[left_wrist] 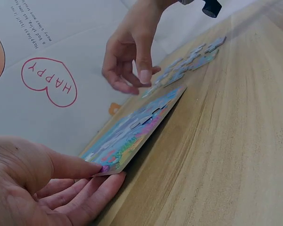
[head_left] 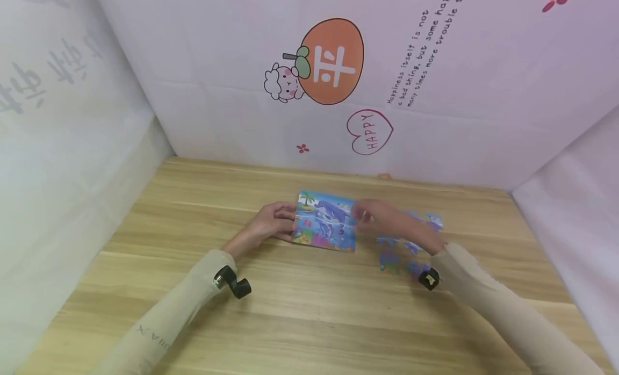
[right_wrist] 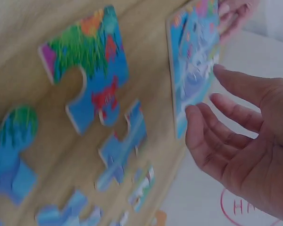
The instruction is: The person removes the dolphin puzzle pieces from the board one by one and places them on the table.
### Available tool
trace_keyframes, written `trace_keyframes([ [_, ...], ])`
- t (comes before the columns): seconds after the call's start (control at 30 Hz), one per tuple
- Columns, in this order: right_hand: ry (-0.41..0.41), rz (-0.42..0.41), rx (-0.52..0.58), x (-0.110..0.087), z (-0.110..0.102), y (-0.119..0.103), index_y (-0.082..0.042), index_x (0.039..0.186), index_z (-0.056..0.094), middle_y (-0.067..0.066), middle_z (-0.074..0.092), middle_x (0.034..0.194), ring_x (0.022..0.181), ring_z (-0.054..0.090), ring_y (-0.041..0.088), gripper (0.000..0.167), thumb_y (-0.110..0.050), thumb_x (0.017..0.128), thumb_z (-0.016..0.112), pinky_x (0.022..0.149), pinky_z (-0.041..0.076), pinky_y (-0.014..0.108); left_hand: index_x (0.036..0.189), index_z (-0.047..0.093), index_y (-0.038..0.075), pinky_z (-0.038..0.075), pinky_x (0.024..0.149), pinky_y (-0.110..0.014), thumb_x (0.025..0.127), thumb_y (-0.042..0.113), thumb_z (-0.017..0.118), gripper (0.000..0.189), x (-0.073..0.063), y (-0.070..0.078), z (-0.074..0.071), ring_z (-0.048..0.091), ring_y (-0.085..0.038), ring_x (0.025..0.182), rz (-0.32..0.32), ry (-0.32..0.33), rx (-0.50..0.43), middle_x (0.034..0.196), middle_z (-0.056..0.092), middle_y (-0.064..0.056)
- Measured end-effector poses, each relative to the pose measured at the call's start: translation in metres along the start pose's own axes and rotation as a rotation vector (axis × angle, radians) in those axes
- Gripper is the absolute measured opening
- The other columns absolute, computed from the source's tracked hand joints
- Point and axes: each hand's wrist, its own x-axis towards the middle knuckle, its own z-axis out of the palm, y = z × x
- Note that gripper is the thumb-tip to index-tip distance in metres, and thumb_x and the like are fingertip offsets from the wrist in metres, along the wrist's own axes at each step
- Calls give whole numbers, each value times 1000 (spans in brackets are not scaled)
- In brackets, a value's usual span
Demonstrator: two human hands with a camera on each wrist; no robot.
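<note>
A square picture puzzle board (head_left: 325, 222) shows dolphins, a palm tree and coral. My left hand (head_left: 268, 222) pinches its left side, the thumb (left_wrist: 78, 167) on the picture and the fingers underneath, and in the left wrist view the board is tilted with a shadow below its edge. Dark gaps (left_wrist: 146, 120) break its surface there. My right hand (head_left: 387, 220) is just past the board's right edge, slightly blurred in the head view. Its fingers are loosely curved, with nothing between them in the right wrist view.
Several loose jigsaw pieces (right_wrist: 92, 70) lie on the wooden table (head_left: 309, 305) right of the board, partly under my right forearm. One shows a red crab and green weed. A printed white cloth (head_left: 217, 106) stands along the table's back and sides.
</note>
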Motion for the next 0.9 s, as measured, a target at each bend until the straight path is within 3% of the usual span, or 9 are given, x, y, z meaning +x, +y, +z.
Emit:
trace_keyframes([
  [0.13, -19, -25, 14, 10, 13, -3, 7, 123, 62, 22, 65, 117, 96, 66, 30, 37, -10, 93, 77, 86, 63, 43, 155, 42, -2, 69, 80, -36, 94, -8, 68, 67, -1, -2, -1, 73, -22, 89, 10, -26, -7, 144, 55, -30],
  [0.3, -92, 20, 20, 17, 23, -10, 4, 126, 62, 17, 60, 117, 99, 59, 26, 43, -20, 95, 78, 89, 59, 40, 155, 42, -1, 69, 81, -37, 93, -7, 68, 68, -2, -5, -3, 73, -23, 89, 7, -24, -23, 143, 55, -28],
  [0.47, -136, 72, 46, 20, 28, -13, 0, 120, 61, 12, 61, 108, 94, 58, 21, 37, -20, 94, 79, 83, 58, 32, 155, 42, 1, 68, 82, -37, 94, -5, 69, 67, -3, -6, -3, 73, -24, 92, 8, -29, -22, 143, 55, -26],
  [0.67, -127, 52, 78, 23, 32, -11, -1, 110, 58, 13, 58, 105, 96, 57, 23, 34, -15, 90, 82, 85, 58, 34, 156, 41, 3, 68, 81, -36, 94, -5, 69, 68, -3, -7, -3, 73, -25, 93, 17, -24, -25, 144, 54, -25],
  [0.9, -129, 114, 111, 25, 33, -11, -3, 105, 55, 9, 59, 99, 86, 57, 18, 34, -13, 89, 83, 74, 57, 27, 156, 40, 2, 68, 81, -34, 95, -3, 70, 68, -4, -8, -3, 72, -26, 99, 20, -25, -23, 147, 52, -27],
])
